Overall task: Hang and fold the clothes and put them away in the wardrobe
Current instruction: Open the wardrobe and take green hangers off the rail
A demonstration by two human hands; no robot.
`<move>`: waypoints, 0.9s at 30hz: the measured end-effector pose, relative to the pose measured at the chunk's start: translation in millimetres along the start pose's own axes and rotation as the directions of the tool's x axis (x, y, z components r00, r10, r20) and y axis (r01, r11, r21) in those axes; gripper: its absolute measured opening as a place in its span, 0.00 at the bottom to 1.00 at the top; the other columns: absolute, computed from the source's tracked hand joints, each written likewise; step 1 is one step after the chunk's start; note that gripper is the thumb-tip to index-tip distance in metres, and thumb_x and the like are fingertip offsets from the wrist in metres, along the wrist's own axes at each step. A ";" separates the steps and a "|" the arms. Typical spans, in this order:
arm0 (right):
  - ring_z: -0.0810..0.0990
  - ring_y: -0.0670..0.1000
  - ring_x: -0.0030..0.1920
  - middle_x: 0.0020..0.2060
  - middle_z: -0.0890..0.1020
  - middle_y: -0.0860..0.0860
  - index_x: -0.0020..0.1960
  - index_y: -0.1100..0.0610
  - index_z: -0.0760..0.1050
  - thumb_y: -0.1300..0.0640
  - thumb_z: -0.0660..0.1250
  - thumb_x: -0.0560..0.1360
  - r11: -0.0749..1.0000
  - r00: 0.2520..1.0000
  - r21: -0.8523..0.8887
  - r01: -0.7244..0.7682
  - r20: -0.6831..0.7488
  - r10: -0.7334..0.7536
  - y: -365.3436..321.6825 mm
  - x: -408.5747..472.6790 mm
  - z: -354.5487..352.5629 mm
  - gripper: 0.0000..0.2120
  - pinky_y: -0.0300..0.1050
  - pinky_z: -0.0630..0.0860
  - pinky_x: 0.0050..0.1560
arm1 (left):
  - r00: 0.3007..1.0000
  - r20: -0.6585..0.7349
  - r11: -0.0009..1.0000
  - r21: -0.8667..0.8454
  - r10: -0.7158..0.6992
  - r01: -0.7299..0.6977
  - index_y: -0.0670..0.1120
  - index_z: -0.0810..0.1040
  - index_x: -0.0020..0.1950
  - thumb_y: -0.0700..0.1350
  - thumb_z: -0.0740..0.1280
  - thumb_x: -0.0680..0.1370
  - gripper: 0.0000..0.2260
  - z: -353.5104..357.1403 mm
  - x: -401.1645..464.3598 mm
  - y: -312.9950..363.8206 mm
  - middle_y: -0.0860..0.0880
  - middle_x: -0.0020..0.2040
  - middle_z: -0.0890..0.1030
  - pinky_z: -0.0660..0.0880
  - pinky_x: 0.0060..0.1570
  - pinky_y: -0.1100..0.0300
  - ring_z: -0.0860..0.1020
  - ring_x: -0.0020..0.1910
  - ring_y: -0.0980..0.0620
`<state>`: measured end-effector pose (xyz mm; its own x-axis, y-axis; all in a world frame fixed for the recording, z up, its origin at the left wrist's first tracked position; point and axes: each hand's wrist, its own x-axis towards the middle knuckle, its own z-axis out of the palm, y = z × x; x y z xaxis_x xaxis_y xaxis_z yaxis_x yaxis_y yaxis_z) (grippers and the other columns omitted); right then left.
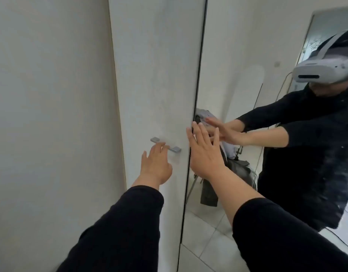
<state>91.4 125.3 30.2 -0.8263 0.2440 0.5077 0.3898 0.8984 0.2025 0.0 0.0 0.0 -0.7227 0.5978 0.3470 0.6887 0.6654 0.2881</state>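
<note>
The person stands close in front of the wardrobe, and both hands reach toward it. The left hand (156, 165) is at the small metal handle (165, 144) of the white door (153, 75); its fingertips touch the bar or are just at it, the fingers are only lightly bent, and I cannot see that they close around the handle. The right hand (203, 152) is spread flat, with straight fingers apart, and lies at the dark seam where the white door meets the mirror door (238, 55); it seems to press or to rest there and holds nothing. The doors look shut, or almost shut, because only a thin dark line shows between them. The clothes (238, 169) are not in the hands: they appear only as a reflection in the mirror, a grey and dark pile over what seems to be a chair or a stand behind the person, well apart from the wardrobe. No hanger is visible. I judge that the task is at an early point or between two steps: at least these clothes remain to be hung or folded and put inside, and how much is already inside cannot be told, because the interior is hidden.
</note>
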 end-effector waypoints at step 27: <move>0.67 0.57 0.71 0.70 0.67 0.62 0.73 0.63 0.62 0.71 0.63 0.68 0.980 0.926 0.097 0.172 -0.356 -0.127 -51.2 14.9 24.2 0.34 0.56 0.63 0.71 | 0.989 0.142 0.996 0.084 -0.025 0.014 0.46 0.63 0.70 0.38 0.61 0.73 0.25 1.9 14.6 -44.5 0.51 0.69 0.64 0.70 0.63 0.47 0.61 0.71 0.50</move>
<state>49.3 91.8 7.2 -0.6697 -0.0185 0.7424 0.2005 0.9580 0.2048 -41.3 -20.0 -9.5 -0.7410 0.6382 0.2088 0.6715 0.7085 0.2172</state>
